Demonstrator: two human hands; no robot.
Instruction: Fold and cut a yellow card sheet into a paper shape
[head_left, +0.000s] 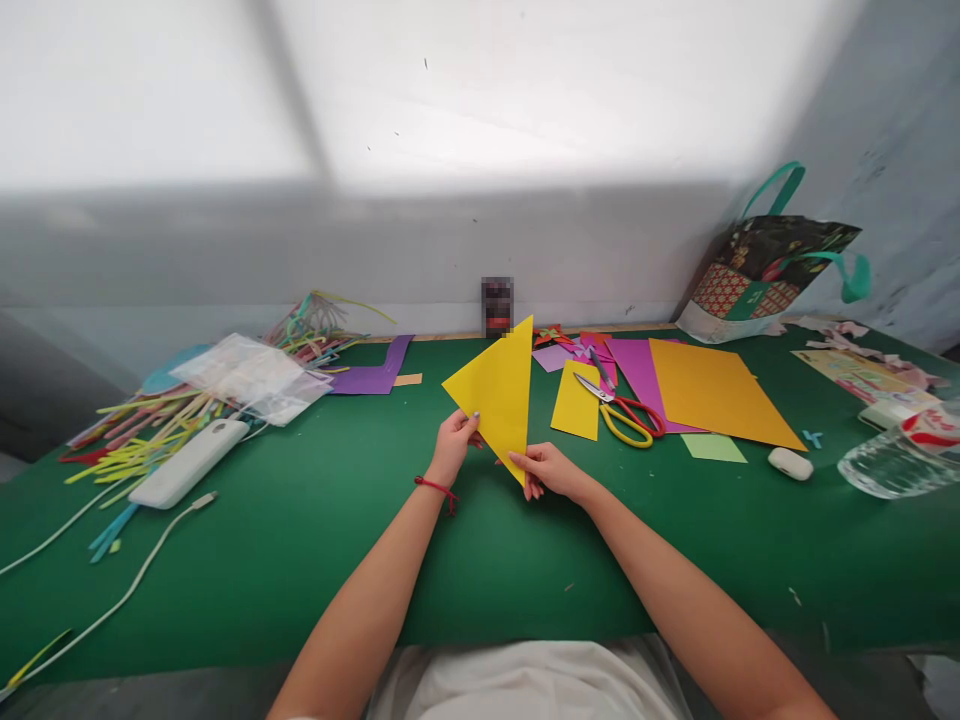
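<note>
I hold a yellow paper triangle (499, 390) upright over the green table (315, 500). My left hand (454, 445), with a red string on its wrist, pinches the triangle's left edge. My right hand (547, 468) grips its bottom corner with closed fingers. The triangle's top point reaches up toward the wall. Just right of it lie a small yellow sheet (576, 403) and scissors (622, 410) with red and yellow handles.
Orange (712, 392) and magenta sheets (637, 365) lie at the right, a purple piece (375, 372) at the back. Coloured strips (150, 430), a plastic bag (247, 375), a white power bank (191, 462) with cables sit left. A patterned bag (765, 265), a clear bottle (896, 460) stand right.
</note>
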